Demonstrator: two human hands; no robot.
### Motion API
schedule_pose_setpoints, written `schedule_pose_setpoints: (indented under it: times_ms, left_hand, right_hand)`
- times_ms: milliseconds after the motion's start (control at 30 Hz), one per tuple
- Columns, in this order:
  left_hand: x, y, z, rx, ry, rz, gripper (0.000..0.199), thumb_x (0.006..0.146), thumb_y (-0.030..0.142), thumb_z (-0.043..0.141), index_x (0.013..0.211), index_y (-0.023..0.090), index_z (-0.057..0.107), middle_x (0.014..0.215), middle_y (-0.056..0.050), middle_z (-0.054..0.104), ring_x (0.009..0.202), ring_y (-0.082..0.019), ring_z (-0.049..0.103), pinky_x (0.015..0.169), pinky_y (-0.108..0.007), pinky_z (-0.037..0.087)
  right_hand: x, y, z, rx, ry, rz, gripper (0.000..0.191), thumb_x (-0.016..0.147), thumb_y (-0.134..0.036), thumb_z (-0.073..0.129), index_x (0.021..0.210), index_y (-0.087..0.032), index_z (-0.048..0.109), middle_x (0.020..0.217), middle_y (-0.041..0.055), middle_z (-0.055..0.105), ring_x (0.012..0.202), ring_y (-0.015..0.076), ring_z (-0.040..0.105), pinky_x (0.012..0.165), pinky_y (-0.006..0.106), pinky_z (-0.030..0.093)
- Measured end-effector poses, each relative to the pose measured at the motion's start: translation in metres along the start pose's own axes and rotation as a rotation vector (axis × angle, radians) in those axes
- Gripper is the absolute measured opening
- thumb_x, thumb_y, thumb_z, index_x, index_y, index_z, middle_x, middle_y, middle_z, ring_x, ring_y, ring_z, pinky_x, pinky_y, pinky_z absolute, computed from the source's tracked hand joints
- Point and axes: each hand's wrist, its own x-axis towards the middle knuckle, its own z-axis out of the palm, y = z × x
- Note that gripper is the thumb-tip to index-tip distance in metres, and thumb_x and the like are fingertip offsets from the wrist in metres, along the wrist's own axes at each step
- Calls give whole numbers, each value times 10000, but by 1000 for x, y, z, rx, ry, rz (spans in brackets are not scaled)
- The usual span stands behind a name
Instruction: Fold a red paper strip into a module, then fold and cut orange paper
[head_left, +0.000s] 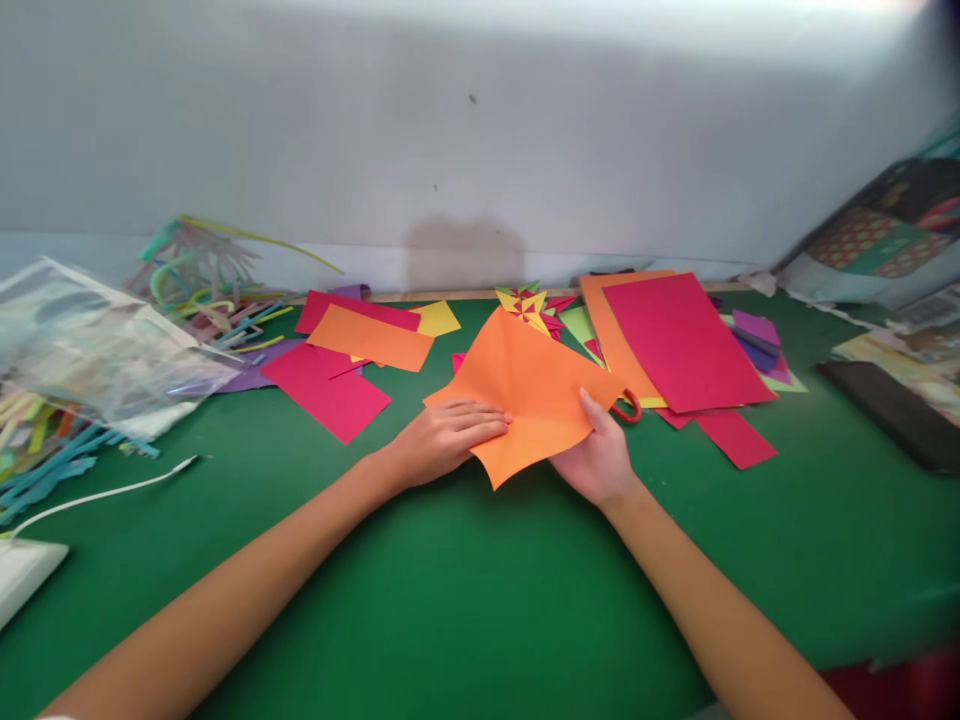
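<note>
A creased orange sheet of paper is between my hands above the green table, its corners bent and one pointing toward me. My left hand has its fingers laid across the near left part of the sheet, pressed together, with the thumb hidden. At the right edge, my right hand pinches the paper, thumb on top and the other fingers underneath. Just behind the sheet lies a folded star of yellow, red and green paper, partly covered. An orange-red scissors handle shows beside the sheet's right corner.
Red paper and orange paper are stacked on the right. Cut orange strips and red pieces lie left. Farther left are a clear plastic bag, pipe cleaners and a white cable. A black case sits far right.
</note>
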Motion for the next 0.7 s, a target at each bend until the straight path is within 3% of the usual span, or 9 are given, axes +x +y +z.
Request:
schedule_pose_setpoints:
  times_ms: [133,267,333,467,567,700]
  left_hand:
    - [-2,-1,0,-127,61,-96,526,938,-18,424,1352,209,655,1279,-105,761,1212,-230,725,1019,-436,605]
    - [-1,0,1,-119,65,-108,572,947,-16,422,1418,246,614,1353,-85,730,1275,-220,688,1074,-449,570]
    - [0,2,3,-46,18,-84,563,976,26,480,1485,257,551,1429,-83,685,1373,-236,619,1165,-493,495]
    - [1,2,2,144,-41,-91,604,1002,20,466,1548,279,470,1591,-86,531,1547,-263,410,1305,-623,228]
    - [-3,-5,-2,242,79,-181,536,995,-5,449,1426,283,584,1599,-91,523,1543,-259,418,1305,-656,180]
    - [-9,-19,-10,273,293,-326,308,981,50,536,1127,253,715,1504,-83,610,1466,-271,505,1271,-645,281]
  right_hand:
    - [-2,-2,3,-9,-60,-13,515,1033,-595,497,1462,-332,603,1540,-4,602,1530,280,424,1274,535,343]
    - [-4,-6,6,-36,-49,-64,549,1004,-653,521,1460,-357,599,1522,-1,617,1514,287,446,1246,543,384]
    - [-5,-7,5,-58,-15,-45,533,999,-642,534,1428,-338,628,1502,12,635,1494,294,474,1229,541,410]
    - [-1,-9,-1,-93,91,1,472,987,-569,580,1350,-284,680,1487,38,649,1457,314,522,1207,534,448]
    - [4,-10,-9,-87,188,-28,441,961,-517,613,1315,-267,694,1443,48,683,1443,328,539,1193,550,467]
    - [10,-12,-17,-79,295,-79,392,926,-441,656,1274,-268,706,1358,41,736,1413,328,573,1177,554,495]
